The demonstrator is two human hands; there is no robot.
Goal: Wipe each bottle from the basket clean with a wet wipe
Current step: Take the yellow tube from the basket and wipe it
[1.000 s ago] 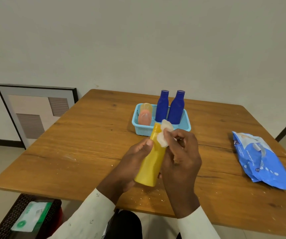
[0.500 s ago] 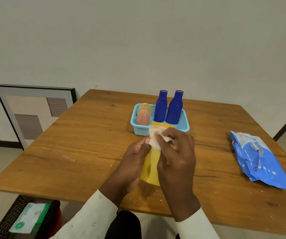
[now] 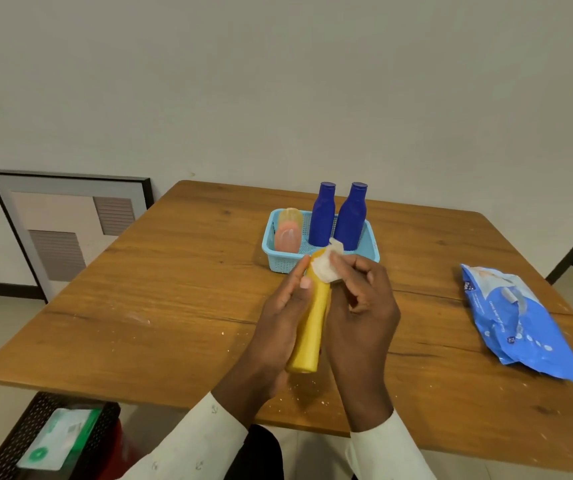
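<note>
My left hand [image 3: 278, 317] grips a yellow bottle [image 3: 311, 327] from its left side, holding it tilted above the table with its top pointing away from me. My right hand [image 3: 361, 306] pinches a white wet wipe [image 3: 326, 266] against the upper end of that bottle. Behind them stands a light blue basket [image 3: 370, 249]. It holds two upright dark blue bottles [image 3: 321, 216] [image 3: 352, 216], a pink bottle [image 3: 288, 239] and a pale yellow bottle [image 3: 291, 216] behind the pink one.
A blue pack of wet wipes [image 3: 517, 320] lies on the wooden table [image 3: 174, 289] at the right. A framed picture [image 3: 67, 226] leans on the wall at the left. A black mesh bin [image 3: 46, 441] with a green packet stands below the table's near left corner.
The wipe slid across the top of the yellow bottle and back to its right side. The bottle turned in my left hand and now shows its narrow side again.
</note>
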